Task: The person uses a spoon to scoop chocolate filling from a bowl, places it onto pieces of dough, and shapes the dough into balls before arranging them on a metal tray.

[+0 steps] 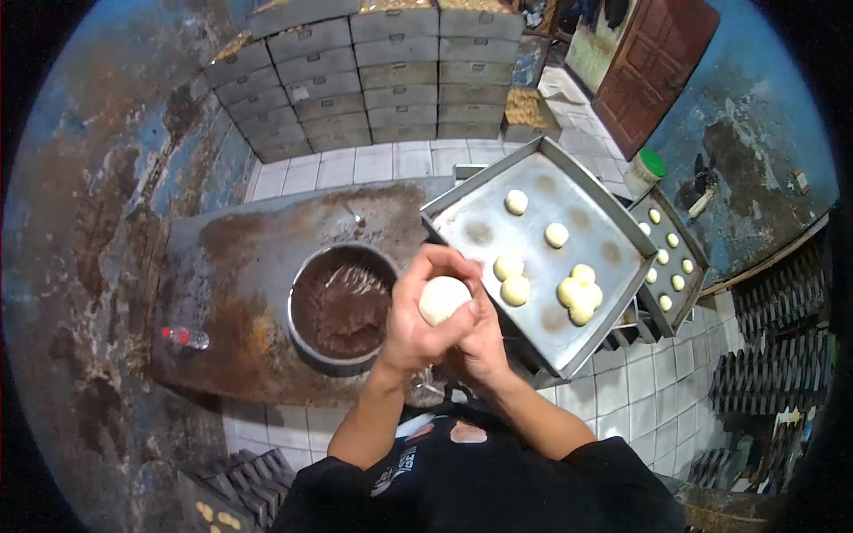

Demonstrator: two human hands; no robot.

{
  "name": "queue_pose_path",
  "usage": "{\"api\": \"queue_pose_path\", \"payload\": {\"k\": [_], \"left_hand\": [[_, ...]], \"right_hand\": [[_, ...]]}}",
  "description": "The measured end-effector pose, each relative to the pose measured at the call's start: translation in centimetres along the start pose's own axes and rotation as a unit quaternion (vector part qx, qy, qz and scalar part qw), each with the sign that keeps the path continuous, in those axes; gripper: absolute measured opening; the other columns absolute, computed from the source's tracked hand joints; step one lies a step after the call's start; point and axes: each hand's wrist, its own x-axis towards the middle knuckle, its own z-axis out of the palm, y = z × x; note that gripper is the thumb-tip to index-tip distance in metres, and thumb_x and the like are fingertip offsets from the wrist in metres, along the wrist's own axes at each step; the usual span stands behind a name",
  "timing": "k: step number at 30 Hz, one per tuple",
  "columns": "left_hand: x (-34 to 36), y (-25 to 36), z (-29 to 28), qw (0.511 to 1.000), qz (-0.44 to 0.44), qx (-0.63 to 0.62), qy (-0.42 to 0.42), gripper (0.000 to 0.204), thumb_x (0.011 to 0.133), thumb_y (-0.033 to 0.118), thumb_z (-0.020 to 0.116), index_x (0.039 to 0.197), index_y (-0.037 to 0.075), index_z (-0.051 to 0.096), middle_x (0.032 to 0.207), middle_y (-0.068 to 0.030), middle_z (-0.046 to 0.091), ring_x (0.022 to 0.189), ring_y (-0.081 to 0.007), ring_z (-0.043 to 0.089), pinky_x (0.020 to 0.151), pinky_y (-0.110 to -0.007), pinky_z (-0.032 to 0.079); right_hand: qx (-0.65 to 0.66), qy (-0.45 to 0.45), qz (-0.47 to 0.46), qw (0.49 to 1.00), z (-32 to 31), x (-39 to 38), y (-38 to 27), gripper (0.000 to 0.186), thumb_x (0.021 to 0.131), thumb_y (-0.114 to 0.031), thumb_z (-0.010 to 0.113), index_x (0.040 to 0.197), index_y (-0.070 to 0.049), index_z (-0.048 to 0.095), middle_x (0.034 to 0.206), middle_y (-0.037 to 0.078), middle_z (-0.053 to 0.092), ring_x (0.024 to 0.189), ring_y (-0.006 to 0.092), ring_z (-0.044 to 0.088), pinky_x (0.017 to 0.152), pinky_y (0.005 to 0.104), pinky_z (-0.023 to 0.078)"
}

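Between my two cupped hands sits a smooth, pale dough ball [444, 300], its top showing. My left hand [410, 327] wraps its near left side, thumb across the front. My right hand [480, 342] closes round it from the right; some of its fingers are hidden. Just left stands a round metal bowl [293, 313] of dark brown, crumbly filling [342, 311]. To the right lies a big square metal tray [577, 186] with several dough balls on it, two of them touching [511, 280] and others clustered [580, 293].
The bowl rests on a stained worktable [240, 240], with a small red-capped bottle [185, 338] at its left. Stacked metal drawers [373, 80] line the back. Far right are a second tray [680, 293] of dough balls, a green-lidded tub [647, 171] and dark slatted racks [764, 377].
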Motion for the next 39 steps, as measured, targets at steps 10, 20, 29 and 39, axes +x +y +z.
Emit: {"api": "queue_pose_path", "payload": {"k": [10, 20, 29, 39], "left_hand": [[1.5, -2.8, 8.4, 0.988, 0.108, -0.027, -0.11, 0.044, 0.076, 0.008, 0.071, 0.113, 0.006, 0.048, 0.078, -0.0009, 0.063, 0.1, -0.0218, 0.071, 0.122, -0.053, 0.035], [1.9, -7.8, 10.5, 0.993, 0.109, 0.017, -0.053, 0.053, 0.085, -0.006, 0.074, 0.127, 0.002, 0.041, 0.11, -0.0072, 0.052, 0.082, -0.0081, 0.059, 0.077, -0.027, 0.052], [3.4, -16.9, 10.7, 0.958, 0.01, 0.285, -0.029, 0.071, 0.081, 0.025, 0.091, 0.132, 0.007, 0.046, 0.094, -0.0142, 0.075, 0.094, -0.0374, 0.078, 0.078, -0.043, 0.061], [8.5, -17.5, 3.3, 0.875, -0.031, 0.479, 0.061, 0.108, 0.076, 0.021, 0.087, 0.159, 0.014, 0.018, 0.135, -0.0318, 0.055, 0.095, -0.0542, 0.068, 0.088, -0.057, 0.055]], "right_hand": [[-0.178, -0.111, -0.051, 0.976, -6.1, -0.9, -12.2, 0.044, 0.093, -0.01, 0.075, 0.133, 0.006, 0.066, 0.122, 0.009, 0.072, 0.111, 0.0154, 0.067, 0.099, 0.0333, 0.052], [-0.383, -0.391, 0.082, 0.833, -12.4, 1.3, -21.8, 0.027, 0.095, -0.009, 0.074, 0.12, 0.0, 0.075, 0.097, 0.016, 0.078, 0.091, 0.0221, 0.077, 0.082, 0.0354, 0.058], [-0.575, -0.18, 0.029, 0.798, -14.7, 4.3, -20.9, 0.052, 0.077, -0.019, 0.093, 0.125, -0.008, 0.075, 0.119, 0.008, 0.071, 0.105, 0.0191, 0.069, 0.083, 0.0312, 0.057], [-0.604, -0.264, -0.041, 0.751, -18.6, 18.4, -12.5, 0.042, 0.08, -0.011, 0.085, 0.12, -0.006, 0.075, 0.11, 0.011, 0.071, 0.098, 0.0224, 0.071, 0.087, 0.0364, 0.059]]}}
